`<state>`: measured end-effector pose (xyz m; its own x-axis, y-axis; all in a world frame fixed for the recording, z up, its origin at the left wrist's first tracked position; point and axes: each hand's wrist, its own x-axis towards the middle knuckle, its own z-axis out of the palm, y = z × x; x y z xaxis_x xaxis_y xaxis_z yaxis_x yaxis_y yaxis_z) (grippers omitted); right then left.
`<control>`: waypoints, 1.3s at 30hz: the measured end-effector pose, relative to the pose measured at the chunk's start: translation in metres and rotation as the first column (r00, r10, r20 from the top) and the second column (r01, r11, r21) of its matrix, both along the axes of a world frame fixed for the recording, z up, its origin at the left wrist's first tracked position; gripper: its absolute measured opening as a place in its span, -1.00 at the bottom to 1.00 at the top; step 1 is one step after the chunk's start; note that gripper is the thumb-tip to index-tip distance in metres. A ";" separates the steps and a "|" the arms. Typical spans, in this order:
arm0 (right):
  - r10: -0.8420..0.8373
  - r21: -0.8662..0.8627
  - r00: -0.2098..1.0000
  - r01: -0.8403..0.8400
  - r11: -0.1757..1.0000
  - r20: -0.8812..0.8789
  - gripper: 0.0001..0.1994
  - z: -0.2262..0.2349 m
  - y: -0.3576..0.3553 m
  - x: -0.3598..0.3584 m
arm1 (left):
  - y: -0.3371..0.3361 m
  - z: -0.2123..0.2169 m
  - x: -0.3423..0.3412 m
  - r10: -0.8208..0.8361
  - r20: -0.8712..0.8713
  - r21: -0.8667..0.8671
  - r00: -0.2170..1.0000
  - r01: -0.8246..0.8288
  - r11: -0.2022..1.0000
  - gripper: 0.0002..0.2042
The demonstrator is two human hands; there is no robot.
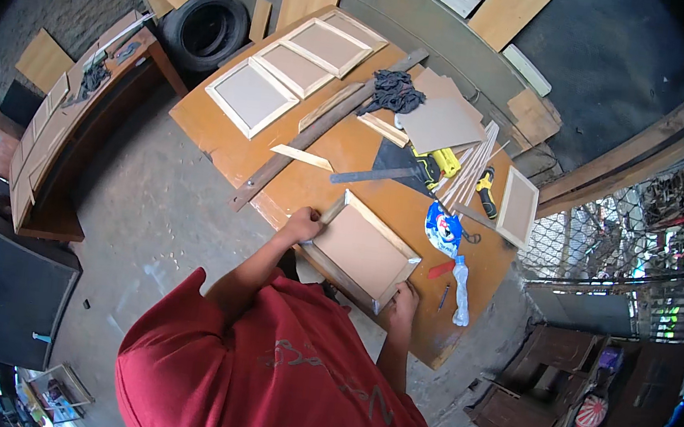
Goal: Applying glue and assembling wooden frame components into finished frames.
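Observation:
A rectangular wooden frame (386,226) with a brown backing panel lies at the near edge of the table, with whitish patches at its corners. My left hand (305,225) is closed on its left end. At the near right corner, my right hand (406,299) grips the frame's edge with bent fingers. Right of the frame are a blue and white packet (443,229), a red flat piece (440,270), a pen-like tool (444,297) and a clear plastic bottle or tube with a blue cap (461,293). A hand saw or flat blade (373,175) lies beyond the frame.
The orange-brown table (224,147) carries several finished-looking frames (252,97), a long dark beam (308,139), a dark cloth (396,92), yellow power tools (446,163), thin wood strips (474,162) and another frame (518,207) at right. A tire (204,31) and a side bench (58,221) stand left.

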<state>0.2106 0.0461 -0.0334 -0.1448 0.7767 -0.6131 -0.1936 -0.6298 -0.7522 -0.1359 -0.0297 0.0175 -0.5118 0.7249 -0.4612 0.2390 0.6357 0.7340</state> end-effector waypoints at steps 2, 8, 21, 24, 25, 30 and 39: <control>0.012 0.009 0.999 -0.013 1.000 0.037 -0.67 0.029 0.002 -0.025 | -0.004 -0.009 -0.021 0.032 0.046 0.039 0.998 -0.034 0.999 -0.64; 0.033 0.012 0.996 -0.034 0.999 0.084 -0.77 0.053 0.005 -0.083 | 0.011 0.021 -0.094 -0.059 0.177 0.243 0.982 0.014 0.970 -0.72; -0.027 0.114 1.000 0.028 0.993 -0.016 -0.78 0.087 0.025 -0.408 | 0.059 0.041 -0.418 -0.120 0.182 0.369 0.976 0.045 0.928 -0.79; -0.053 0.209 0.996 0.066 0.976 -0.070 -0.76 0.078 0.037 -0.471 | 0.070 0.028 -0.478 -0.052 0.076 0.365 0.996 0.020 0.931 -0.80; -0.038 0.204 0.997 0.051 0.978 -0.071 -0.74 0.071 0.045 -0.487 | 0.081 0.034 -0.492 -0.020 0.052 0.377 0.998 -0.002 0.926 -0.80; -0.031 0.168 0.999 0.034 0.985 -0.017 -0.71 0.041 0.077 -0.546 | 0.109 -0.012 -0.552 -0.034 0.026 0.298 0.999 0.025 0.954 -0.80; 0.014 0.298 0.961 -0.099 0.949 0.276 -0.73 0.029 0.090 -0.577 | 0.126 -0.029 -0.569 0.008 -0.106 0.207 0.994 0.014 0.978 -0.76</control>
<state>-0.3660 0.1358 -0.0043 -0.0581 0.9279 -0.3682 0.0705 -0.3641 -0.9287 -0.7051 0.0965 -0.0119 -0.5476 0.8003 -0.2444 0.3237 0.4719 0.8201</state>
